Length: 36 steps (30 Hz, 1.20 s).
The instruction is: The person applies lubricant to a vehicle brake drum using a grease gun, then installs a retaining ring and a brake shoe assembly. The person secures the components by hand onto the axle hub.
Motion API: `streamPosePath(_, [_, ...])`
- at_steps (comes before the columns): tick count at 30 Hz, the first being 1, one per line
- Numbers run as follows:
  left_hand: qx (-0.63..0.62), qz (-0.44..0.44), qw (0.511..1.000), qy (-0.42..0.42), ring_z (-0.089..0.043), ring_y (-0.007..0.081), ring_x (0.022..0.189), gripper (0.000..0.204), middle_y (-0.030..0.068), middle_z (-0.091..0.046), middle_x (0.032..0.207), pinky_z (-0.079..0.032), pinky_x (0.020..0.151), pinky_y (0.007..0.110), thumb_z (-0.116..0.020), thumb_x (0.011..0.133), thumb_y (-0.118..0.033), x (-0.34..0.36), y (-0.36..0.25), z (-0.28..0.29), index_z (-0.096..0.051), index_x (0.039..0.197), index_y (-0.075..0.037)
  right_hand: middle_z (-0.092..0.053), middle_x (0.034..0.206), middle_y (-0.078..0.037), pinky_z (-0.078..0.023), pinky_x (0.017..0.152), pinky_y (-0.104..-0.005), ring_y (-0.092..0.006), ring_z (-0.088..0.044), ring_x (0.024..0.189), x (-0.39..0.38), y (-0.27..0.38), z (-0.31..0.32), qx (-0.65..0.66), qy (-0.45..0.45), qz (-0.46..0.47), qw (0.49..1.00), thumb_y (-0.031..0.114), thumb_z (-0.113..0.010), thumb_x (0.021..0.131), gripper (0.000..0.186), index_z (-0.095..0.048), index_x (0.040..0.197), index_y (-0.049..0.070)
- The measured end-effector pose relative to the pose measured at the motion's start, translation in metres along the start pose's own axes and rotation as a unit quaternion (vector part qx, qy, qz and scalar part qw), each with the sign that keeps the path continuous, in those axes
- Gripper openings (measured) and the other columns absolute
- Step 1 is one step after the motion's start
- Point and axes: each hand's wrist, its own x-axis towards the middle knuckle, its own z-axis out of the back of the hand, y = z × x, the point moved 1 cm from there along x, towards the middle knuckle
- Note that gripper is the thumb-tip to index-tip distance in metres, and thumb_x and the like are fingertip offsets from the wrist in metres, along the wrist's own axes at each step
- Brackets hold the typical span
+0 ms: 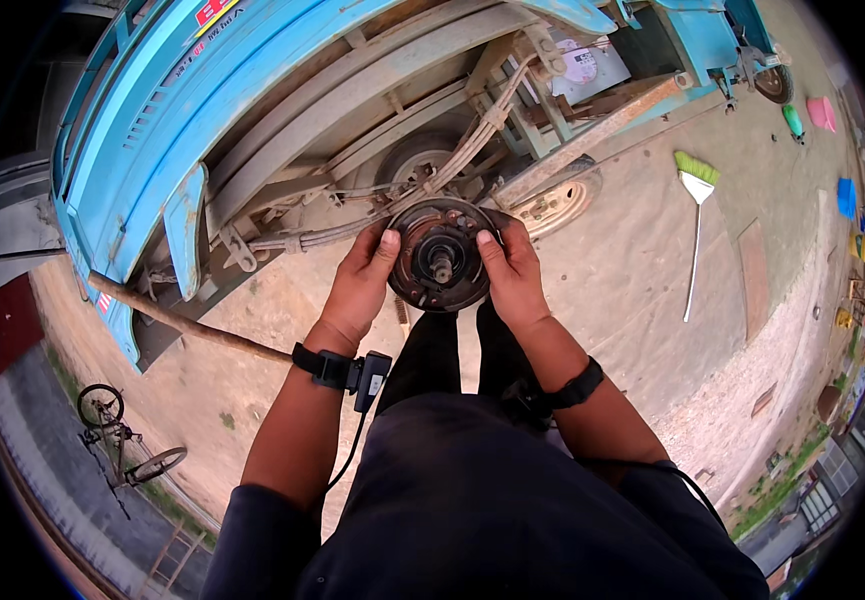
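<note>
Between my hands is a round, dark brake assembly [442,265], greasy and rusty, with a toothed shaft end standing up from its middle. My left hand [360,275] closes on its left edge, the thumb lying over the rim. On the opposite edge my right hand [514,268] grips in the same way, fingers mostly hidden underneath. Just beyond it run the rusty leaf springs [477,140] of a blue cargo vehicle [242,70]. Whether the brake assembly is joined to the axle cannot be told, as my hands and the plate cover that spot.
A wheel [560,200] lies beside the vehicle's frame. A wooden pole [192,325] leans at the left against the vehicle's corner. On the right are a green broom [696,185], a board [753,280] and a pink basin [821,114]. A bicycle [127,450] lies at the lower left.
</note>
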Motion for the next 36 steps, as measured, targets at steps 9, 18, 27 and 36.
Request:
streamPosePath(9, [0.145, -0.026, 0.987, -0.062, -0.066, 0.0268, 0.117, 0.063, 0.0224, -0.070, 0.127, -0.051, 0.103, 0.036, -0.064, 0.107, -0.044, 0.023, 0.005, -0.020, -0.054, 0.141, 0.008, -0.062, 0.105, -0.022, -0.048, 0.093, -0.0438, -0.0401, -0.060, 0.102, 0.003, -0.020, -0.018, 0.028, -0.017, -0.047, 0.998, 0.026, -0.070, 0.101, 0.027, -0.066, 0.106, -0.001])
streamPosePath(18, [0.181, -0.050, 0.979, -0.076, -0.067, 0.0293, 0.116, 0.065, 0.0239, -0.071, 0.124, -0.051, 0.102, 0.039, -0.063, 0.106, -0.049, 0.024, 0.010, -0.018, -0.057, 0.139, 0.006, -0.064, 0.107, -0.020, -0.048, 0.095, -0.0453, -0.0403, -0.060, 0.106, 0.007, 0.003, -0.013, -0.022, -0.010, -0.013, 1.000, 0.023, -0.070, 0.100, 0.026, -0.067, 0.110, -0.001])
streamPosePath(27, [0.132, 0.023, 0.991, -0.015, -0.068, 0.0200, 0.104, 0.053, 0.0153, -0.074, 0.117, -0.054, 0.093, 0.033, -0.063, 0.108, -0.045, 0.026, -0.017, -0.020, -0.065, 0.130, 0.004, -0.063, 0.104, -0.020, -0.048, 0.092, -0.0461, -0.0403, -0.059, 0.105, 0.008, 0.002, -0.007, -0.042, 0.002, -0.002, 0.999, 0.023, -0.071, 0.099, 0.025, -0.064, 0.101, -0.001])
streamPosePath(36, [0.096, 0.009, 0.995, -0.030, -0.064, 0.0122, 0.099, 0.041, 0.0067, -0.071, 0.115, -0.053, 0.090, 0.027, -0.059, 0.111, -0.037, 0.023, -0.010, -0.026, -0.064, 0.129, -0.001, -0.060, 0.106, -0.021, -0.048, 0.092, -0.0472, -0.0428, -0.058, 0.103, 0.008, 0.001, -0.009, -0.072, 0.001, 0.051, 0.996, 0.027, -0.070, 0.101, 0.031, -0.061, 0.106, -0.002])
